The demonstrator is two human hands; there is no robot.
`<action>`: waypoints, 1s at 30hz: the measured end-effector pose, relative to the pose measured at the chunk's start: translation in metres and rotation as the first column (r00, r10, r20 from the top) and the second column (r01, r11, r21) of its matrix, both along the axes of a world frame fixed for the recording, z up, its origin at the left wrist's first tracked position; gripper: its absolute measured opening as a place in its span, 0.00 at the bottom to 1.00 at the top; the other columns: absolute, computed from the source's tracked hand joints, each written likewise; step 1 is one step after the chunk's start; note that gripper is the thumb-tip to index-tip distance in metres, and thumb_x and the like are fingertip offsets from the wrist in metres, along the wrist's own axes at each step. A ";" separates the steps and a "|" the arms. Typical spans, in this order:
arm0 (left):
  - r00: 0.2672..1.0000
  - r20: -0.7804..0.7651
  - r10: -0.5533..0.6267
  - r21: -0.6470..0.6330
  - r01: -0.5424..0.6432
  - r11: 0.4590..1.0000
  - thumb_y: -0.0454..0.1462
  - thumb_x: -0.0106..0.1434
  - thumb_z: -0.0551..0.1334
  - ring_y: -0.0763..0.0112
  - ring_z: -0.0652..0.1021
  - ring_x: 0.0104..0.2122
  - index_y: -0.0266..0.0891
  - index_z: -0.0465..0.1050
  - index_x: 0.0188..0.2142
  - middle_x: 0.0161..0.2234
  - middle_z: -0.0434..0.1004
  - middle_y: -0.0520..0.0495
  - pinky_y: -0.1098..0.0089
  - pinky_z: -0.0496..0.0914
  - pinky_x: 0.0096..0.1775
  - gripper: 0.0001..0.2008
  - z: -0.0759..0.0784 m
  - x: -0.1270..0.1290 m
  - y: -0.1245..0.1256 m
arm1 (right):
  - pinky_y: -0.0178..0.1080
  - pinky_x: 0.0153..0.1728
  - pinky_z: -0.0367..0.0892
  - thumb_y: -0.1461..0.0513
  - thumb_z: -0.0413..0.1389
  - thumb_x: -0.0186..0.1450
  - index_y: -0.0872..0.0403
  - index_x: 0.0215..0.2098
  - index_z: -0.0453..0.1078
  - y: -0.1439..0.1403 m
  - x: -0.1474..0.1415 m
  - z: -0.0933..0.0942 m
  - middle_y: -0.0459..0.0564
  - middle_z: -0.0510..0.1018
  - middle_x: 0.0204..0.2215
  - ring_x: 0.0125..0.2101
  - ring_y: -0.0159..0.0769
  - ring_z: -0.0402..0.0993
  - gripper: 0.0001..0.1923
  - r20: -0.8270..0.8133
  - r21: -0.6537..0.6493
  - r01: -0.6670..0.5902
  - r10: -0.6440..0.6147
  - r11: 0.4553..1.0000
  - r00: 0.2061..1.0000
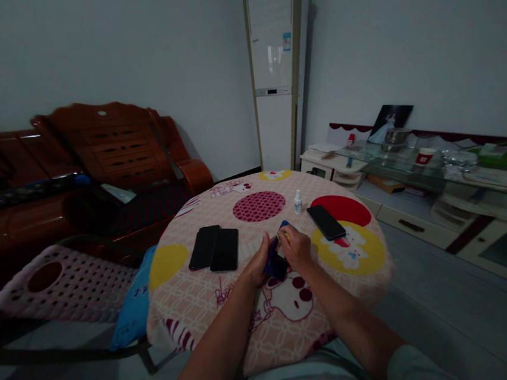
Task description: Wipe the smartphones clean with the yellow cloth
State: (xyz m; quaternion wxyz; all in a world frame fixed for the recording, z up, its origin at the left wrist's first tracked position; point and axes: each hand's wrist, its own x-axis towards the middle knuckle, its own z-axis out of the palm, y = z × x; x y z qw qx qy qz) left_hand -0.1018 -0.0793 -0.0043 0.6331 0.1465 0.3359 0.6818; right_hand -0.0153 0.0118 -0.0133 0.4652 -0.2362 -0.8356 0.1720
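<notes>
Item: phone (275, 264), held over the near middle of the round table (193, 303), between both hands.

Handling (judged): rigid slab, light, smooth and likely slippery; glass face probably fragile if dropped. Best taken by the long edges, not the face.

Appearance: dark, flat, rectangular; mostly hidden by the hands, so only a lower corner and part of 1 face show. A blue cloth (283, 228) with a yellowish bit shows at its top edge; what the yellow bit is cannot be told.

Left hand (260, 261): fingers curled round the phone's left edge, cradling it from beneath and the side.

Right hand (295, 247): fingers bent closed, pinching the cloth against the phone's upper part.

Nearby on the table:
- 2 dark phones (214, 249), lying flat, side by side and touching, left of the hands.
- 1 dark phone (326, 222), flat, right of the hands, apart from them.
- 1 small white bottle (298, 202), upright, beyond the hands.

Surround: patterned tablecloth; plastic chair (61, 286) and wooden sofa (98, 157) to the left.
</notes>
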 end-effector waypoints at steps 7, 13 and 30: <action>0.992 -0.110 0.060 -0.067 -0.068 0.995 0.57 0.64 0.48 0.60 0.80 0.39 0.35 0.73 0.48 0.37 0.80 0.39 0.66 0.73 0.40 0.31 -0.006 -0.002 0.001 | 0.33 0.32 0.62 0.64 0.48 0.67 0.54 0.33 0.70 -0.012 -0.001 -0.001 0.49 0.78 0.27 0.29 0.34 0.74 0.09 0.004 0.045 -0.151 0.151 0.987 0.989; 0.991 -0.058 0.123 -0.058 -0.126 0.990 0.58 0.63 0.48 0.61 0.80 0.39 0.37 0.73 0.48 0.36 0.81 0.40 0.67 0.73 0.41 0.31 -0.003 -0.007 0.000 | 0.33 0.35 0.64 0.64 0.48 0.67 0.53 0.34 0.70 -0.024 -0.005 -0.003 0.50 0.79 0.30 0.33 0.35 0.75 0.09 0.046 0.078 -0.310 0.308 0.947 0.950; 0.964 0.141 0.226 0.007 -0.229 0.973 0.55 0.66 0.49 0.57 0.81 0.36 0.28 0.73 0.47 0.36 0.80 0.34 0.60 0.73 0.42 0.32 0.000 -0.023 0.000 | 0.35 0.32 0.62 0.64 0.47 0.67 0.53 0.30 0.69 -0.038 -0.002 -0.001 0.50 0.77 0.26 0.29 0.34 0.73 0.12 0.209 0.254 -0.385 0.338 0.888 0.918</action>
